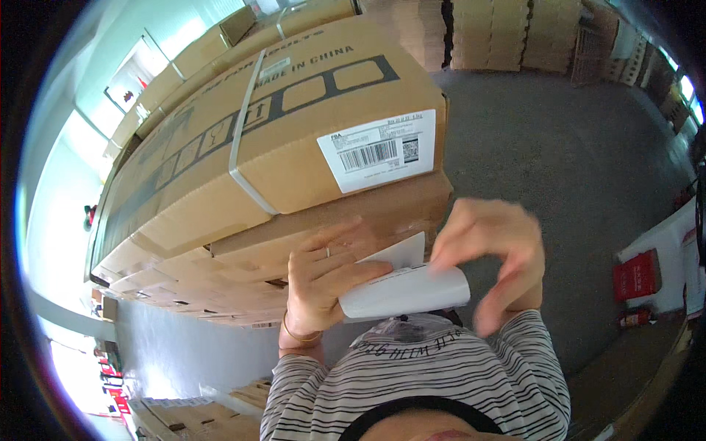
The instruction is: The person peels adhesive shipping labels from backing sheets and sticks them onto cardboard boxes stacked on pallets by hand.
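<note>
My left hand (316, 283), with a ring and a bracelet on it, grips a curled white label sheet (408, 292) at its left end. My right hand (496, 239) is smeared by motion at the sheet's right end. Its upper fingertips meet or overlap the sheet's top edge, while another digit hangs lower, apart from the paper. Whether it pinches the sheet is hidden by the blur. Just beyond my hands stands a large brown carton (294, 147) with a white strap (239, 140). A white barcode label (379, 151) lies on its near right corner.
More cartons (220, 275) are stacked under the large one, and others (485, 37) line the far side. Grey floor (537, 147) stretches to the right. A red box (637, 275) rests on a white surface at far right. Flat cardboard (198, 419) lies at lower left.
</note>
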Action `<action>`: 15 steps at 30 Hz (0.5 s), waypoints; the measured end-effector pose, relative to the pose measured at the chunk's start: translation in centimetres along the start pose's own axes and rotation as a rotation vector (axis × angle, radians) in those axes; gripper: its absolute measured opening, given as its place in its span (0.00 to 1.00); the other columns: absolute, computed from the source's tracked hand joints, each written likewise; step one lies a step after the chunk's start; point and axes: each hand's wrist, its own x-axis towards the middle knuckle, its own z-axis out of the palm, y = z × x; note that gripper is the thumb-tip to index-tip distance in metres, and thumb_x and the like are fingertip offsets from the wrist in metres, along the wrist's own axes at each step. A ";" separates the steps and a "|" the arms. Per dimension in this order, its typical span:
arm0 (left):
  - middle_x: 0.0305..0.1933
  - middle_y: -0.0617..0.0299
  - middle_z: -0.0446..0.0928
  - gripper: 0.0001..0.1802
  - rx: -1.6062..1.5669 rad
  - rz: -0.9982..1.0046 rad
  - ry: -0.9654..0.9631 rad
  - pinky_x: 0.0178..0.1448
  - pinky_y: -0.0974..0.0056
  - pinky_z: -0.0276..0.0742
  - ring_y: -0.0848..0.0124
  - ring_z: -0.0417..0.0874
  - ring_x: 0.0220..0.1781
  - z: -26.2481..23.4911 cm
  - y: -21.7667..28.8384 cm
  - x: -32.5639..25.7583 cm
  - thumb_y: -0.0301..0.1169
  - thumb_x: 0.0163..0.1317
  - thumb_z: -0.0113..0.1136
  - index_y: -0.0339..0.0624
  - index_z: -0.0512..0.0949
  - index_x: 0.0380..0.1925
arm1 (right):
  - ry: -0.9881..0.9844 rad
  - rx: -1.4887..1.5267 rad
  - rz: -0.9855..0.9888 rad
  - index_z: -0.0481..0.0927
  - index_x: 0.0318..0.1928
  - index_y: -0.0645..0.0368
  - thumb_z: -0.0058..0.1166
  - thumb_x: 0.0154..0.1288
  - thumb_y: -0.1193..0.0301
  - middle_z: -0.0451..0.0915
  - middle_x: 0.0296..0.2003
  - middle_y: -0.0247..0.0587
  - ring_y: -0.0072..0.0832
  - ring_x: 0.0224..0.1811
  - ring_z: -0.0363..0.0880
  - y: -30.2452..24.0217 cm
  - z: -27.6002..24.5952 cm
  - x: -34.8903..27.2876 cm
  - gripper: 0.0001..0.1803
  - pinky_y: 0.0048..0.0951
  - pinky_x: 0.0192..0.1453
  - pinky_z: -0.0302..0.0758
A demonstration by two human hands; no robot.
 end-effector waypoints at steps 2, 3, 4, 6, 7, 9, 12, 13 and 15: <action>0.21 0.64 0.80 0.09 -0.072 -0.079 0.061 0.59 0.54 0.77 0.69 0.84 0.28 0.1 0.8 -0.6 0.34 0.44 0.69 0.45 0.84 0.26 | 0.015 -0.207 0.000 0.82 0.37 0.59 0.71 0.46 0.60 0.80 0.34 0.36 0.28 0.31 0.78 -0.8 2.2 0.1 0.20 0.27 0.33 0.72; 0.21 0.64 0.80 0.09 -0.075 -0.084 0.057 0.59 0.54 0.77 0.69 0.84 0.28 0.2 0.8 -0.9 0.34 0.44 0.69 0.45 0.84 0.26 | 0.034 -0.437 -0.002 0.83 0.34 0.57 0.72 0.43 0.62 0.80 0.31 0.34 0.28 0.30 0.77 -1.2 2.6 0.0 0.18 0.27 0.32 0.71; 0.23 0.63 0.81 0.10 -0.106 -0.103 0.019 0.54 0.55 0.78 0.67 0.84 0.30 0.4 0.6 -1.3 0.33 0.42 0.70 0.44 0.84 0.27 | 0.037 -0.436 0.004 0.83 0.34 0.57 0.72 0.43 0.62 0.80 0.31 0.34 0.28 0.30 0.77 -1.2 2.5 -0.2 0.18 0.27 0.32 0.71; 0.25 0.61 0.82 0.11 -0.138 -0.127 -0.021 0.50 0.56 0.79 0.65 0.85 0.32 0.9 0.5 -1.6 0.32 0.41 0.70 0.43 0.85 0.28 | 0.111 -0.463 0.006 0.82 0.31 0.56 0.71 0.44 0.66 0.80 0.28 0.35 0.27 0.26 0.76 -1.0 2.1 -0.3 0.14 0.28 0.29 0.69; 0.27 0.60 0.83 0.12 -0.175 -0.149 -0.025 0.49 0.57 0.79 0.63 0.85 0.34 1.4 0.6 -1.6 0.30 0.41 0.70 0.42 0.85 0.29 | 0.112 -0.461 0.010 0.82 0.31 0.56 0.71 0.44 0.66 0.80 0.28 0.35 0.27 0.26 0.76 -1.1 2.0 -0.4 0.14 0.28 0.29 0.69; 0.31 0.56 0.83 0.13 -0.329 -0.168 -0.038 0.47 0.58 0.79 0.57 0.85 0.39 2.8 0.1 -2.0 0.26 0.40 0.70 0.38 0.84 0.31 | 0.330 -0.435 0.035 0.83 0.28 0.56 0.72 0.42 0.68 0.80 0.25 0.33 0.27 0.23 0.75 -1.8 1.3 -1.0 0.12 0.28 0.27 0.68; 0.31 0.56 0.83 0.11 -0.261 -0.208 -0.166 0.46 0.60 0.79 0.58 0.85 0.38 3.9 0.2 -2.8 0.24 0.42 0.69 0.38 0.84 0.30 | 0.406 -0.339 0.049 0.83 0.26 0.57 0.70 0.45 0.65 0.80 0.23 0.32 0.25 0.22 0.74 -2.7 0.2 -2.2 0.11 0.27 0.25 0.67; 0.29 0.56 0.83 0.09 -0.314 -0.237 -0.196 0.40 0.62 0.78 0.61 0.84 0.33 3.9 -0.7 -3.5 0.24 0.44 0.70 0.39 0.84 0.29 | 0.402 -0.216 0.020 0.84 0.25 0.58 0.70 0.45 0.61 0.80 0.23 0.32 0.24 0.23 0.75 -1.9 0.1 -2.9 0.14 0.26 0.26 0.67; 0.28 0.57 0.83 0.09 -0.297 -0.219 -0.145 0.37 0.63 0.76 0.63 0.83 0.30 3.6 -1.3 -3.5 0.25 0.43 0.70 0.39 0.84 0.28 | 0.325 -0.056 0.044 0.84 0.26 0.58 0.69 0.46 0.53 0.80 0.23 0.32 0.24 0.23 0.75 -1.0 -0.6 -4.0 0.20 0.25 0.26 0.67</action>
